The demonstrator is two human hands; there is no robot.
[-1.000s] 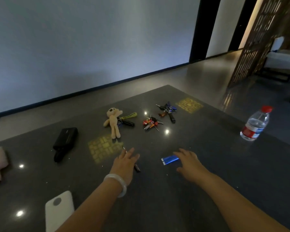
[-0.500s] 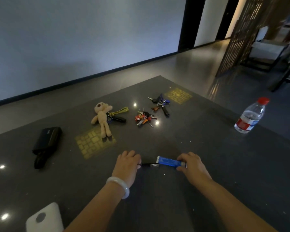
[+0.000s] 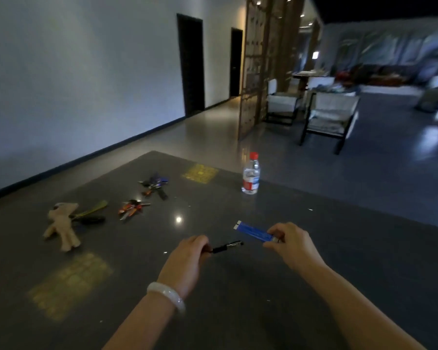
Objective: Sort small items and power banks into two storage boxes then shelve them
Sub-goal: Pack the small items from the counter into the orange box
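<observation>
Blue strip point(image 3: 254, 232) sits pinched in my right hand point(image 3: 290, 245); my left hand point(image 3: 187, 258) grips a black pen point(image 3: 226, 246), its near end hidden.

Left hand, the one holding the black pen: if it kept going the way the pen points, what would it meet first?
Probably the flat blue packet pinched by the right hand. The left hand grips a slim black pen aimed rightward at the packet's underside, though depth is unclear and it might pass beneath.
</observation>
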